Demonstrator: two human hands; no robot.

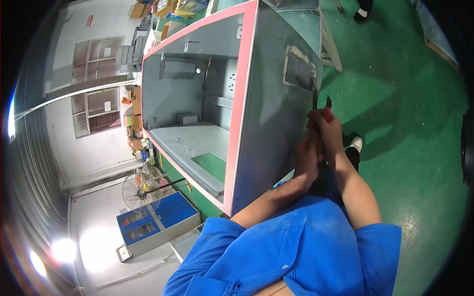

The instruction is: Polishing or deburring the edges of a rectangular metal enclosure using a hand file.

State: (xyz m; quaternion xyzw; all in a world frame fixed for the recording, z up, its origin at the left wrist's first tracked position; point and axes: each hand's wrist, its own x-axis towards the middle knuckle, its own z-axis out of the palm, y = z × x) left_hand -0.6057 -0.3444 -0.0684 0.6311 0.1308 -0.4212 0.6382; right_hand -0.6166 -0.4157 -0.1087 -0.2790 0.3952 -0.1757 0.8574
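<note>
We start at the blue shirt, soft woven cloth with creases, its short sleeves leaving both forearms bare. Left forearm reaches up and inward, elbow bent; left hand sits close to the cabinet's near side edge, fingers bunched, and we cannot tell whether it pinches anything. Right forearm runs straighter, up and slightly left; right hand is just above and beside the left, fingers curled around a red tool, its dark angled tip pointing up and away from us. The tool is beside the cabinet's side, near a rectangular cut-out with a rough, pale-smeared rim. We note the cabinet as big, boxy, smooth grey sheet metal with a flat pink border framing its front; inside are small brackets, a raised box and a rectangular hole in one panel. Beyond it, we have a glossy green floor, a round wire-caged fan, a blue-fronted unit, brown cardboard boxes and barred windows in a white wall.
</note>
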